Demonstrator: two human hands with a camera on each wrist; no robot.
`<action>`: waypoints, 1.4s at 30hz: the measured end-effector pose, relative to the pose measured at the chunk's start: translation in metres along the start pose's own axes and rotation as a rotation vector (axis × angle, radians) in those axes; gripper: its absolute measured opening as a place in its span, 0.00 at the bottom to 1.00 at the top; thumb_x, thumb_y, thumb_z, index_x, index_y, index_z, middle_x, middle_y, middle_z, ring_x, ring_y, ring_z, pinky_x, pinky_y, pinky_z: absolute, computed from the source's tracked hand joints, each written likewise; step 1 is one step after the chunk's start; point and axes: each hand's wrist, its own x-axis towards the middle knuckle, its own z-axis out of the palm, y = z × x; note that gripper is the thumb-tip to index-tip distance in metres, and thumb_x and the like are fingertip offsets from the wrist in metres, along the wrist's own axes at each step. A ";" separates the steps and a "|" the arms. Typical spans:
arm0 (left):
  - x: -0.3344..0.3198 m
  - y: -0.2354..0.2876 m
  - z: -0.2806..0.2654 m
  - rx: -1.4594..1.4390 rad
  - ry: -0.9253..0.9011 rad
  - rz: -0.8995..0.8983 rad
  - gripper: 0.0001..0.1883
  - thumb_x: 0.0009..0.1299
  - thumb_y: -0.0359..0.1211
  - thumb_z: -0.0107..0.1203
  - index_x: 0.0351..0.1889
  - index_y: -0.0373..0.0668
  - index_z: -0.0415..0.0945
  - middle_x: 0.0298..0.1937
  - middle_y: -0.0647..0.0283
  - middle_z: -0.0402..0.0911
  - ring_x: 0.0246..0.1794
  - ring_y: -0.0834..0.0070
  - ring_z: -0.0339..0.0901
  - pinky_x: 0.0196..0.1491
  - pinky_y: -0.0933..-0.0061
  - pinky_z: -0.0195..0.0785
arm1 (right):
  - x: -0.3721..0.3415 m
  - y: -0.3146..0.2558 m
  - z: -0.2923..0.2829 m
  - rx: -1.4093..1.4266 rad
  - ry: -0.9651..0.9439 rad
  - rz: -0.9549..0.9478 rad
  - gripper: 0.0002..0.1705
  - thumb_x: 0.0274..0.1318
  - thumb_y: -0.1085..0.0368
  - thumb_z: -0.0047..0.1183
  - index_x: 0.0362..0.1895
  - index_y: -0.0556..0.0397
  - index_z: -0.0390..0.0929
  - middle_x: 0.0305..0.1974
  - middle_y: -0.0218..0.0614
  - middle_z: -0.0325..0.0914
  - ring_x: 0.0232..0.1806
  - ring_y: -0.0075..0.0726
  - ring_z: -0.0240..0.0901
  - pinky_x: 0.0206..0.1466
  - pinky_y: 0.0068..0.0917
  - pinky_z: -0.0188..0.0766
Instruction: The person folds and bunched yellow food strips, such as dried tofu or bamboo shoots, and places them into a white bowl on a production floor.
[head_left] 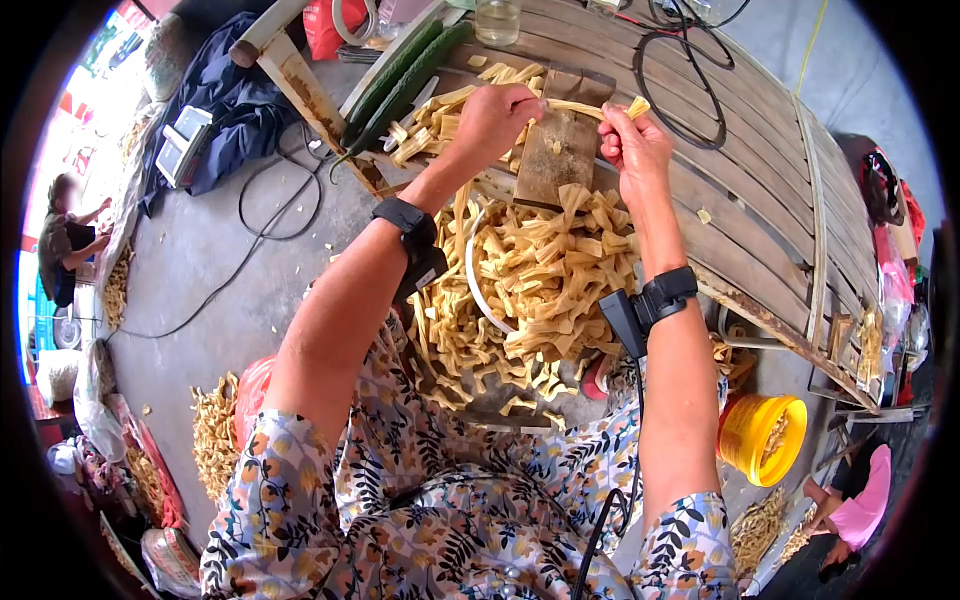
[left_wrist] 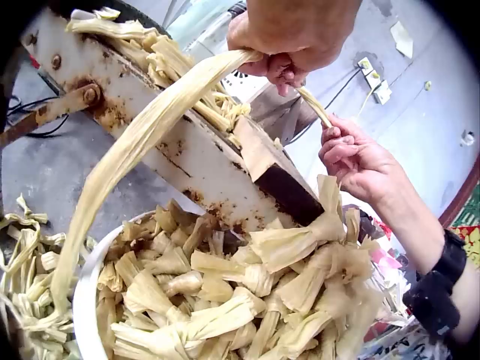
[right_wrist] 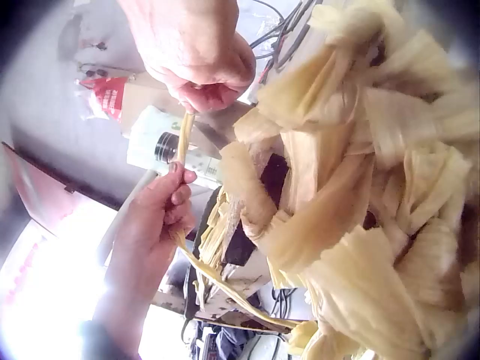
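Observation:
A long pale-yellow dried strip (head_left: 575,106) is stretched between the two hands, above a worn wooden block (head_left: 556,165). My left hand (head_left: 497,122) pinches it, and its long tail (left_wrist: 124,154) hangs down from that hand in the left wrist view. My right hand (head_left: 640,150) grips the other end, whose frayed tip pokes out above the fingers. In the right wrist view a short, taut length runs between left hand (right_wrist: 161,202) and right hand (right_wrist: 199,67). Below them, a white-rimmed container (left_wrist: 88,300) is heaped with knotted strips (head_left: 560,270).
Loose strips (head_left: 435,125) lie on the slatted table (head_left: 740,185), beside two cucumbers (head_left: 400,80) and a glass (head_left: 497,22). Black cable (head_left: 690,90) coils at the back. A yellow bucket (head_left: 765,440) stands at right; more knots (head_left: 213,430) lie on the floor. Two people sit at the sides.

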 end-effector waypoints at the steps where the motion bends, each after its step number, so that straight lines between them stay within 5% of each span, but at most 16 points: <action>1: 0.001 0.000 0.001 0.013 -0.007 -0.024 0.12 0.63 0.37 0.51 0.27 0.38 0.77 0.14 0.66 0.66 0.16 0.82 0.59 0.20 0.76 0.54 | 0.002 0.001 -0.001 -0.002 0.005 0.000 0.06 0.47 0.69 0.57 0.28 0.57 0.73 0.20 0.30 0.70 0.14 0.14 0.57 0.16 0.12 0.56; 10: 0.003 -0.020 0.011 0.063 -0.001 -0.082 0.13 0.62 0.38 0.52 0.26 0.38 0.77 0.13 0.66 0.67 0.14 0.80 0.61 0.20 0.74 0.55 | 0.019 0.026 -0.006 -0.110 -0.008 -0.053 0.07 0.46 0.69 0.56 0.23 0.59 0.73 0.18 0.31 0.70 0.14 0.18 0.60 0.17 0.16 0.57; 13: 0.000 -0.017 0.016 0.121 0.024 -0.091 0.12 0.61 0.37 0.53 0.26 0.37 0.77 0.15 0.62 0.72 0.15 0.77 0.65 0.22 0.73 0.59 | 0.016 0.032 -0.008 -0.490 0.103 -0.251 0.11 0.43 0.66 0.56 0.21 0.62 0.73 0.15 0.31 0.72 0.14 0.21 0.65 0.19 0.20 0.60; 17: -0.010 -0.026 -0.007 0.220 0.092 -0.154 0.10 0.60 0.36 0.53 0.28 0.38 0.78 0.17 0.59 0.75 0.17 0.76 0.69 0.24 0.73 0.62 | 0.005 0.025 -0.047 -0.824 0.204 -0.290 0.12 0.41 0.64 0.56 0.24 0.63 0.76 0.14 0.34 0.73 0.16 0.22 0.68 0.20 0.22 0.62; 21: -0.026 0.009 -0.032 0.012 -0.148 -0.126 0.10 0.63 0.36 0.52 0.34 0.39 0.78 0.20 0.67 0.75 0.19 0.83 0.67 0.22 0.78 0.60 | -0.032 -0.020 -0.036 -0.704 -0.132 -0.047 0.11 0.48 0.64 0.54 0.28 0.61 0.77 0.21 0.32 0.76 0.21 0.23 0.71 0.24 0.23 0.65; 24: -0.042 0.028 -0.027 -0.074 -0.257 -0.038 0.08 0.64 0.32 0.52 0.36 0.39 0.77 0.21 0.69 0.73 0.20 0.85 0.65 0.21 0.81 0.58 | -0.071 -0.055 -0.030 -1.029 -0.485 -0.374 0.10 0.52 0.62 0.52 0.32 0.57 0.78 0.24 0.28 0.76 0.25 0.20 0.71 0.26 0.22 0.66; 27: -0.057 0.054 -0.013 -0.016 -0.324 0.016 0.08 0.62 0.31 0.54 0.38 0.41 0.77 0.24 0.66 0.76 0.20 0.82 0.69 0.22 0.81 0.64 | -0.073 -0.061 -0.024 -0.918 -0.309 -0.482 0.11 0.52 0.60 0.53 0.35 0.53 0.78 0.23 0.27 0.75 0.26 0.19 0.69 0.26 0.22 0.66; 30: -0.071 0.076 0.002 0.053 -0.275 0.277 0.09 0.59 0.31 0.56 0.37 0.41 0.76 0.30 0.59 0.78 0.29 0.71 0.77 0.31 0.73 0.69 | -0.078 -0.035 -0.012 -0.901 -0.309 -0.186 0.12 0.55 0.61 0.49 0.31 0.57 0.78 0.20 0.31 0.73 0.19 0.23 0.66 0.22 0.23 0.64; 32: -0.073 0.077 0.004 0.040 -0.269 0.292 0.09 0.59 0.31 0.56 0.36 0.40 0.74 0.29 0.58 0.78 0.29 0.68 0.77 0.31 0.71 0.69 | -0.084 -0.025 -0.006 -0.835 -0.287 -0.021 0.11 0.54 0.64 0.49 0.28 0.59 0.77 0.17 0.34 0.73 0.16 0.23 0.65 0.20 0.22 0.62; 37: -0.077 0.079 -0.007 0.085 -0.388 -0.031 0.09 0.60 0.29 0.54 0.36 0.40 0.69 0.26 0.59 0.75 0.26 0.72 0.75 0.30 0.73 0.68 | -0.075 -0.024 -0.027 -0.938 -0.117 -0.238 0.08 0.49 0.66 0.52 0.27 0.58 0.77 0.16 0.32 0.74 0.16 0.20 0.66 0.20 0.20 0.62; 40: -0.076 0.070 -0.020 0.036 -0.420 0.066 0.06 0.61 0.27 0.52 0.35 0.38 0.72 0.25 0.62 0.74 0.24 0.77 0.71 0.29 0.76 0.65 | -0.075 -0.035 -0.038 -1.097 -0.140 -0.251 0.06 0.48 0.67 0.53 0.27 0.56 0.79 0.15 0.30 0.73 0.15 0.19 0.64 0.19 0.19 0.60; 42: -0.069 0.062 -0.027 -0.044 -0.443 0.229 0.05 0.62 0.27 0.51 0.34 0.38 0.75 0.26 0.64 0.75 0.26 0.80 0.71 0.30 0.78 0.65 | -0.083 -0.032 -0.034 -1.066 -0.326 -0.018 0.06 0.48 0.66 0.54 0.27 0.55 0.80 0.15 0.28 0.71 0.13 0.18 0.62 0.17 0.17 0.57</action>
